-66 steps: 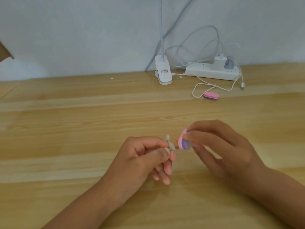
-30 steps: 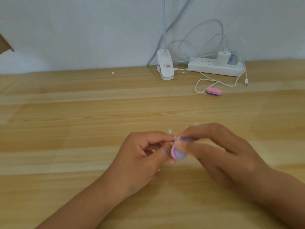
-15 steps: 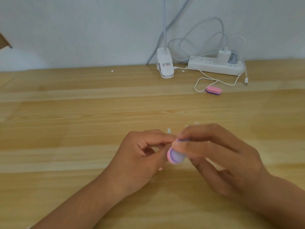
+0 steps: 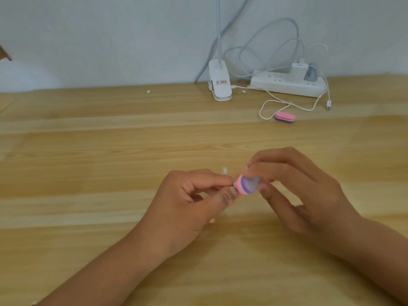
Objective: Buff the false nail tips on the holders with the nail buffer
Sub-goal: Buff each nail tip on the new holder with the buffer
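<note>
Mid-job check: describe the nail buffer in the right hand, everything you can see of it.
The nail buffer is a small rounded block, foam-like, layered pink, white and purple, its lilac-grey face toward the camera. The right hand pinches it between thumb and fingertips, hiding its far end. It is tilted, pink edge at the pale nail tip pinched in the left hand; actual contact is too small to confirm.

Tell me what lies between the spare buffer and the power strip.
Only a white cable loops between the spare buffer and power strip; head view.
</note>
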`<state>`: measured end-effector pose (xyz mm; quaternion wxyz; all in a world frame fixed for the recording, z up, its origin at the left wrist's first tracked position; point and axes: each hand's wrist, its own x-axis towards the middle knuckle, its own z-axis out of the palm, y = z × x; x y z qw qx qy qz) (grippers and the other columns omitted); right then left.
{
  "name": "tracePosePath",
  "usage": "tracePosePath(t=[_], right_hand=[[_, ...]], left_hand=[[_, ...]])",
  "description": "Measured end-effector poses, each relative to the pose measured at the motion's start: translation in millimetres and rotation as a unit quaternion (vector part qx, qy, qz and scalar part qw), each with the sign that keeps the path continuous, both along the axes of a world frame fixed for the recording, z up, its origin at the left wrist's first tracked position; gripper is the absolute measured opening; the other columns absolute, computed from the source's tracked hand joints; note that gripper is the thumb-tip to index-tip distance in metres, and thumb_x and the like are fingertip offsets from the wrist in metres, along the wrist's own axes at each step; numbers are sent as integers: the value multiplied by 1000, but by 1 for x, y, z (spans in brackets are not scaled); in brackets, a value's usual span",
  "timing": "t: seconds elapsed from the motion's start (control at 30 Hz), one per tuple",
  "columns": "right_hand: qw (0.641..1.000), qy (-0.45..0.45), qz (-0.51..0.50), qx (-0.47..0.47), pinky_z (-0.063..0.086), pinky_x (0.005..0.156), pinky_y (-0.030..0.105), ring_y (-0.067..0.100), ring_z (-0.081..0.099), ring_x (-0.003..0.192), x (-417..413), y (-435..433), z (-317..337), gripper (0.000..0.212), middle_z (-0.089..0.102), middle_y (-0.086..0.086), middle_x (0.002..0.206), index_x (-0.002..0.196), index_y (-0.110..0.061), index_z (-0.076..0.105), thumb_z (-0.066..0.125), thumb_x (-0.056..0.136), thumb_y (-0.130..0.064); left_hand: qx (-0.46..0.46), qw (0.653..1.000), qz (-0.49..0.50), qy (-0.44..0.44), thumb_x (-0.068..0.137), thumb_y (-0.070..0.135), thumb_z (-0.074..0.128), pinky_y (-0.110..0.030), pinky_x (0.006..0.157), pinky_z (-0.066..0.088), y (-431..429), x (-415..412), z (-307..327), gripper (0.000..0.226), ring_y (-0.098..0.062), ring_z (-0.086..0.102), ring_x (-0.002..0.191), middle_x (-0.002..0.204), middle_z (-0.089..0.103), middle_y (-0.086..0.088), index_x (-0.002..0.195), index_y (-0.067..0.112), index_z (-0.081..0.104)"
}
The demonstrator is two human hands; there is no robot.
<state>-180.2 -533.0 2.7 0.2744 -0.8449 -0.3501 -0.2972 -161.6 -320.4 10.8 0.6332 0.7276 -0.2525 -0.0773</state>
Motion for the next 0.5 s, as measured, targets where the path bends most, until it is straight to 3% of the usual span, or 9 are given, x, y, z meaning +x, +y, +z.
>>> tracePosePath(t=[0.17,0.3,0.4,0.5], right_hand=[[999,-27,17,-34,48,84,30,22,61,95,-10,10,-5,41,57,2,120,122,-17,62,56,90,9],[999,-24,-14,-21,50,83,36,26,64,97,2,-3,0,32,63,10,113,112,-6,71,57,89,11],[1000,-24,7,-18,49,85,30,22,62,97,-5,8,-4,36,60,4,116,117,-12,70,57,91,9],[999,-34,10,-34,49,83,32,24,62,93,-5,7,-5,39,59,4,118,118,-13,70,57,90,12]], left_hand=[[-5,1000,-8,-1,81,13,71,-21,50,45,0,-1,2,16,-2,56,57,69,68,7,94,19,78],[7,1000,9,18,82,22,69,-23,51,48,-1,-1,2,18,-8,61,65,74,71,-1,95,16,79],[-1,999,1,38,86,19,69,-20,52,47,-1,-2,4,12,-1,58,58,71,70,6,93,16,79],[-9,998,-5,54,84,15,61,-23,52,47,-1,-2,3,20,-3,60,59,72,71,5,95,13,78]])
